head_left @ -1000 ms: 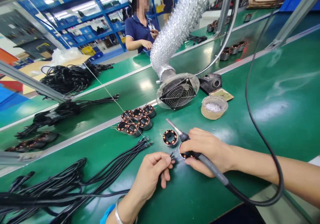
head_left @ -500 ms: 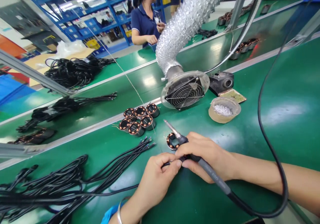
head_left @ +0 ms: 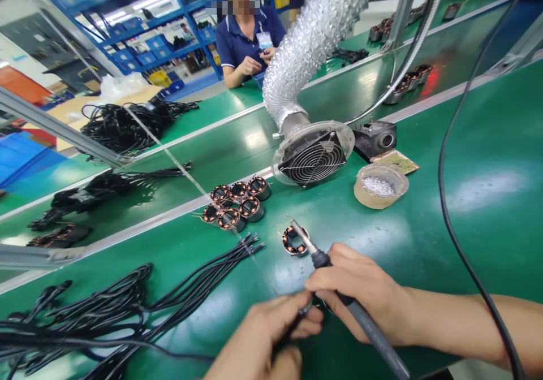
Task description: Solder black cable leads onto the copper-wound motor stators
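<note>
Right hand (head_left: 362, 298) gripped a soldering iron (head_left: 370, 330), left hand (head_left: 267, 326) pinched a cable (head_left: 291, 328); beyond the iron, a lone stator (head_left: 289, 246) and six clustered stators (head_left: 232, 217) seemed unfinished.

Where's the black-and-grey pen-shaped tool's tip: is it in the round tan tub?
No, the tool's silver tip is outside the round tan tub, left of it.

Silvery duct (head_left: 305, 52) swooping down to a caged fan (head_left: 314, 162) near the green workbench's (head_left: 479, 221) far edge, navy-shirted co-worker (head_left: 233, 46) beyond, blue shelves (head_left: 190, 26) looming behind, crumpled plastic (head_left: 121, 89), perhaps a bag, back left.
</note>
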`<move>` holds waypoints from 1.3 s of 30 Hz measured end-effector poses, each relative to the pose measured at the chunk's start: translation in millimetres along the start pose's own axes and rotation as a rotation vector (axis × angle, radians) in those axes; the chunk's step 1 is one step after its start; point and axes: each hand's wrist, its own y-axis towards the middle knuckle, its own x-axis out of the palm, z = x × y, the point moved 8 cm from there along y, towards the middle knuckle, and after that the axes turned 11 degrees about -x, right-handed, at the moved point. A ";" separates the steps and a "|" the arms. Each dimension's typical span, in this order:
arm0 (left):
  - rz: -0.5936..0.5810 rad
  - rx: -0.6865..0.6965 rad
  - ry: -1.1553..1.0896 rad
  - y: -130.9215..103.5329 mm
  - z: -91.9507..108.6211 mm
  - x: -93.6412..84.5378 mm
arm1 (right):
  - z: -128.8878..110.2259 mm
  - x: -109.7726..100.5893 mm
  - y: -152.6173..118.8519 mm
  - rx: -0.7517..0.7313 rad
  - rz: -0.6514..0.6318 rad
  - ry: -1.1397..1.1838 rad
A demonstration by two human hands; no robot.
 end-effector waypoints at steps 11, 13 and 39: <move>0.191 0.064 0.014 78.8 9.7 -49.6 | 30.4 -13.5 -5.1 0.078 0.096 0.012; 0.175 0.050 0.080 74.5 6.0 -45.2 | 40.7 -9.8 -3.6 0.100 0.048 -0.066; -0.029 -0.055 -0.094 65.9 11.6 -27.1 | 37.2 13.3 -2.0 0.053 -0.225 0.221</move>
